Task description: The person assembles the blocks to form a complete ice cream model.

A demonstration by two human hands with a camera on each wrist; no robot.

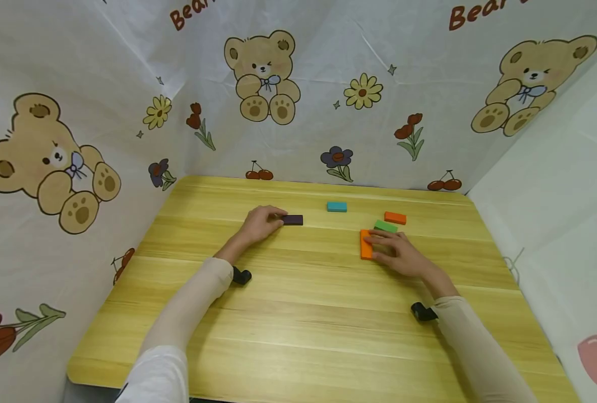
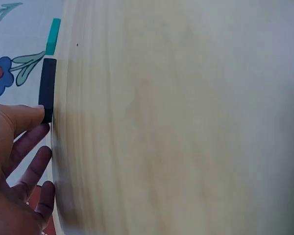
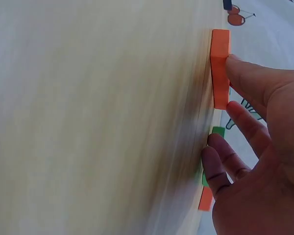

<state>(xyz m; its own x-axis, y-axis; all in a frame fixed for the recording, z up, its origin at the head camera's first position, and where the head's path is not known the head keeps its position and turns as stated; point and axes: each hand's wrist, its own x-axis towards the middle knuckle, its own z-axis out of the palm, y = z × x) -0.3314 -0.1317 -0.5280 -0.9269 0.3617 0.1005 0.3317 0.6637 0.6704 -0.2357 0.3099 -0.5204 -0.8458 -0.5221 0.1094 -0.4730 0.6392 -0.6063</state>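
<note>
A dark purple block (image 1: 293,220) lies flat on the table, and my left hand (image 1: 260,225) pinches its left end between thumb and index finger. In the left wrist view the dark block (image 2: 47,88) reaches out beyond the thumb, while the other fingers are spread apart. My right hand (image 1: 403,254) holds an orange block (image 1: 365,244) that lies lengthwise toward me. The right wrist view has the thumb and index finger against this orange block (image 3: 220,68). Just behind the right fingers sits a green block (image 1: 386,226), partly hidden in the right wrist view.
A blue block (image 1: 336,207) lies farther back, between the two hands. Behind the green block is a red-orange block (image 1: 395,218). The wooden table (image 1: 298,336) meets a bear-printed cloth (image 1: 308,140) at its back edge and left side.
</note>
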